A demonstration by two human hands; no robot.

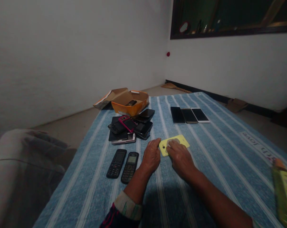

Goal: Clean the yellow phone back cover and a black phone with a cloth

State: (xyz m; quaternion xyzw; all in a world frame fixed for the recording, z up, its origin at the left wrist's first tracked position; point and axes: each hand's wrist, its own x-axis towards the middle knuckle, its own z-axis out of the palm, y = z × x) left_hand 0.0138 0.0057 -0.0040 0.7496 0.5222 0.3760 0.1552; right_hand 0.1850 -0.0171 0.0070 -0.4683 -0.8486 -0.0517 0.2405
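A yellow smartphone point(183, 139) lies back side up on the striped cloth, its camera showing near the left end. My left hand point(152, 155) grips it by the left edge, fingers closed. On its back, my right hand point(181, 158) presses a pale grey, roundish pad or cloth point(176, 140) with bent fingers; part of this is hidden beneath them. Left of my hands lie two keypad phones point(116, 163), side by side. Beyond the left hand is a pile of assorted phones point(129, 125), among them a pink one.
An open orange box point(130, 109) with a phone inside stands behind the pile. Three smartphones point(189, 115) lie in a row at the back right. A yellow-green bottle point(284, 193) is at the right edge. A light-coloured covered shape point(22, 177) fills the lower left.
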